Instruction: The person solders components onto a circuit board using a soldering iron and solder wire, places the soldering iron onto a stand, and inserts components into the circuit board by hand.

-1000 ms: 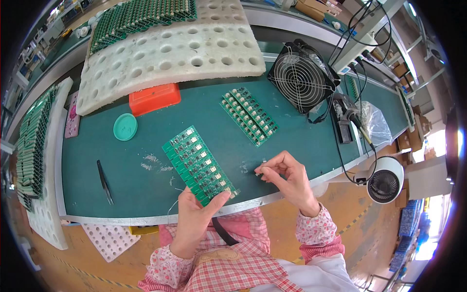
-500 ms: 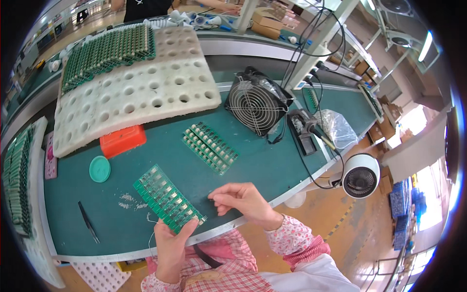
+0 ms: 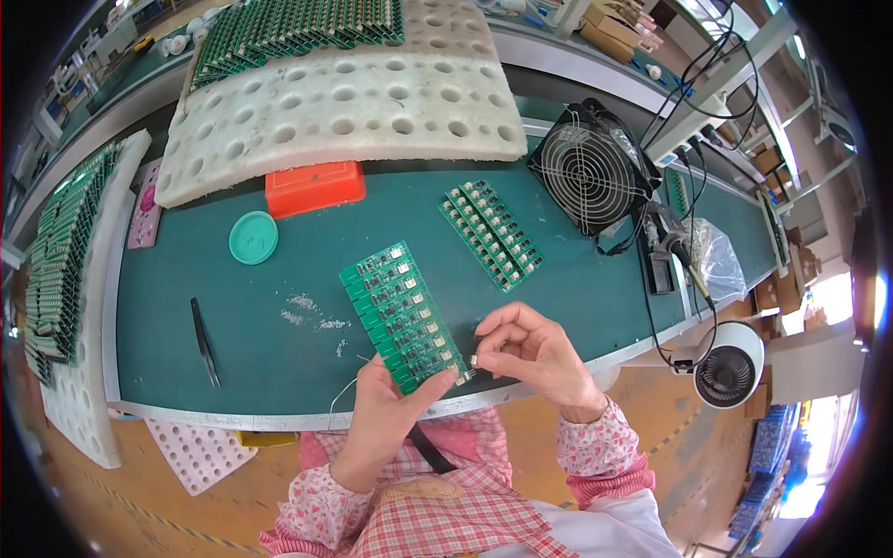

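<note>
My left hand [image 3: 381,405] grips the lower end of a green circuit board panel [image 3: 405,312], its thumb on the face by the lower right corner. Rows of small white and dark parts cover the panel, which is tilted above the bench. Close beside that same corner, my right hand [image 3: 539,363] pinches a small white part [image 3: 473,361] between thumb and fingertips. Whether the part touches the board I cannot tell. Farther right, two more green circuit board strips [image 3: 491,234] lie side by side on the green mat. Black tweezers [image 3: 204,342] rest to the left.
White foam blocks with holes [image 3: 353,112] bear stacked boards [image 3: 302,33] at the back and left. A red tray [image 3: 314,189], a round green lid [image 3: 253,238] and white scraps [image 3: 302,303] are on the mat. A black fan [image 3: 595,167] and soldering iron [image 3: 690,265] stand right.
The view has shifted, so the bench lies farther right and higher in it. My right hand has come close to the board's lower corner, with a small white part now visible at its fingertips.
</note>
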Available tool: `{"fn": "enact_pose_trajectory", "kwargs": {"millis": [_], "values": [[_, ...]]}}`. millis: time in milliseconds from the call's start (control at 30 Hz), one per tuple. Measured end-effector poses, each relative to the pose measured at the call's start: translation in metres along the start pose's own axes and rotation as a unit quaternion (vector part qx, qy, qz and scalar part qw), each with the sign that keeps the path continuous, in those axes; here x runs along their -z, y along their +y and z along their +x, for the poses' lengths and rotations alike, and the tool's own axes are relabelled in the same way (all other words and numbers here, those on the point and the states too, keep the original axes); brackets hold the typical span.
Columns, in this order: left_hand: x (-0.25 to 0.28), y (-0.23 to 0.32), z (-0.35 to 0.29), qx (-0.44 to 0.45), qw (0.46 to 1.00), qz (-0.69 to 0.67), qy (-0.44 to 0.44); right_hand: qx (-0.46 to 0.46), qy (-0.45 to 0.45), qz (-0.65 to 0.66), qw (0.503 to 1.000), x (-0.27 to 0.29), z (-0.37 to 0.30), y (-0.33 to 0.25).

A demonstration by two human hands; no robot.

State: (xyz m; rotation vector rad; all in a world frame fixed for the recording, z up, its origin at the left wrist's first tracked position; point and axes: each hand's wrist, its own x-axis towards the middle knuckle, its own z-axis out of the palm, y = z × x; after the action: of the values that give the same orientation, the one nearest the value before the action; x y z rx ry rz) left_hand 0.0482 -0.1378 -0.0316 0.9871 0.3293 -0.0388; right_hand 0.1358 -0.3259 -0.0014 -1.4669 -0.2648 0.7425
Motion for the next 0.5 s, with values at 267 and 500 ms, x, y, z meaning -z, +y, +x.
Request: {"fn": "enact_pose_trajectory", "kwargs": {"millis": [267, 500], "values": [[0.002, -0.002, -0.005, -0.002, 0.999, 0.045, -0.029, -0.012, -0.040, -0.047, 0.998, 0.007, 0.004, -0.003], [0.000, -0.001, -0.004, 0.008, 0.998, 0.048, -0.044, -0.002, -0.094, -0.090, 0.991, 0.014, 0.009, -0.010]]}}
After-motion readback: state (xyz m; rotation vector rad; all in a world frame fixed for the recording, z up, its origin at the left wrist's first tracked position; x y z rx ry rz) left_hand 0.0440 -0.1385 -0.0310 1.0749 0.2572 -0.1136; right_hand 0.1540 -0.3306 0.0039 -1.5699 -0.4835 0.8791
